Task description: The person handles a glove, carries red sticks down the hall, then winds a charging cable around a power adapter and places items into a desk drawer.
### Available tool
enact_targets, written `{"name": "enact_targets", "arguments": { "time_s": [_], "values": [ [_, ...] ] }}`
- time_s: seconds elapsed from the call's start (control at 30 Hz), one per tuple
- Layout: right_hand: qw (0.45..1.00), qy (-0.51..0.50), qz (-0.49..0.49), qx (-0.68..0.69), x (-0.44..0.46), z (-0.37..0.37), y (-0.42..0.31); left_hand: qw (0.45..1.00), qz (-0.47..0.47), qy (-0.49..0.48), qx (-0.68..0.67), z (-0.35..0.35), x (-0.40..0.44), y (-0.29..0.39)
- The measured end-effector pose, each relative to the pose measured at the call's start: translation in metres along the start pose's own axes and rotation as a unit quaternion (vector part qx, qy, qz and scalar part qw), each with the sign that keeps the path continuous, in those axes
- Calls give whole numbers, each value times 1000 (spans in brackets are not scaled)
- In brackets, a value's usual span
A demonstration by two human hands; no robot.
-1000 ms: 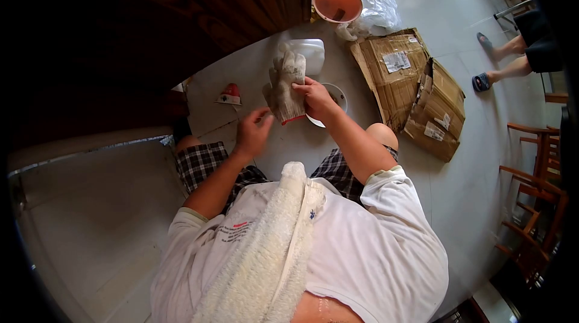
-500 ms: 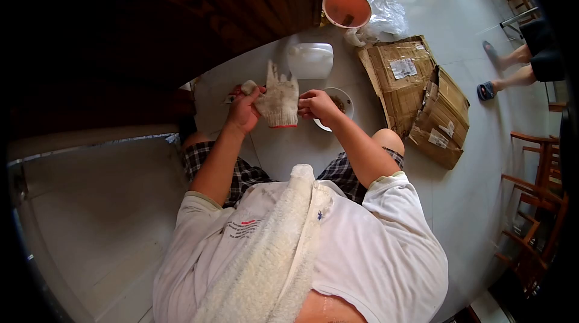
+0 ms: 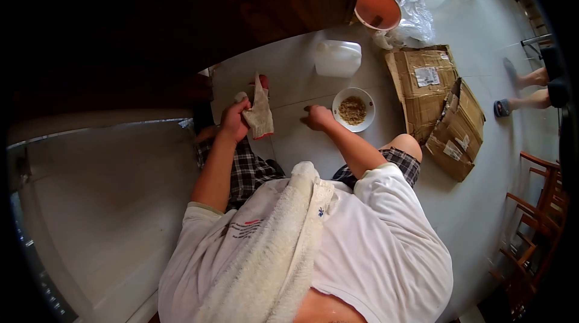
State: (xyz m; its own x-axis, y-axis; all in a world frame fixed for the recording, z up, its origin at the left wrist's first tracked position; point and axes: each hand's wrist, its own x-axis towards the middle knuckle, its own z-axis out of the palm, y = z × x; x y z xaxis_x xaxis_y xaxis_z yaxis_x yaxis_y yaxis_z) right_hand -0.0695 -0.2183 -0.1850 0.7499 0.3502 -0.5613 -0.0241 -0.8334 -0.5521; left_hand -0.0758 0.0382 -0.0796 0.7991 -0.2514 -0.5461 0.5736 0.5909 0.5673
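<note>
Jutting from the left hand (image 3: 233,121), whose grip is clamped on its near edge, a soiled off-white glove (image 3: 260,117) lies at three o'clock from the knuckles, its red-edged cuff (image 3: 263,136) towards six. It looks like thin knit, so it should handle light and limp, with enough texture not to slip and nothing to break; the cuff seems the surest hold, since the finger end would flop. The right hand (image 3: 316,118), at three o'clock from the glove, shows no object; whether its grip is apart or together, I cannot tell. Just beside it, at two o'clock, stands a white bowl (image 3: 370,112).
</note>
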Motion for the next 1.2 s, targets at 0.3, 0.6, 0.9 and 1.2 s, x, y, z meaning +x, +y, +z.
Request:
{"name": "enact_targets", "arguments": {
  "time_s": [0.3,0.6,0.9,1.2],
  "values": [
    [888,141,-96,426,-19,-68,-58,985,67,29,155,34,-17,5],
    [725,-103,-120,670,-32,-83,-76,990,-5,-66,122,46,-7,8],
    [774,199,64,598,10,-54,-55,985,-60,52,152,50,6,-10],
    [838,364,-167,371,-45,-65,-64,998,-27,53,17,47,14,-6]
  ]
}}
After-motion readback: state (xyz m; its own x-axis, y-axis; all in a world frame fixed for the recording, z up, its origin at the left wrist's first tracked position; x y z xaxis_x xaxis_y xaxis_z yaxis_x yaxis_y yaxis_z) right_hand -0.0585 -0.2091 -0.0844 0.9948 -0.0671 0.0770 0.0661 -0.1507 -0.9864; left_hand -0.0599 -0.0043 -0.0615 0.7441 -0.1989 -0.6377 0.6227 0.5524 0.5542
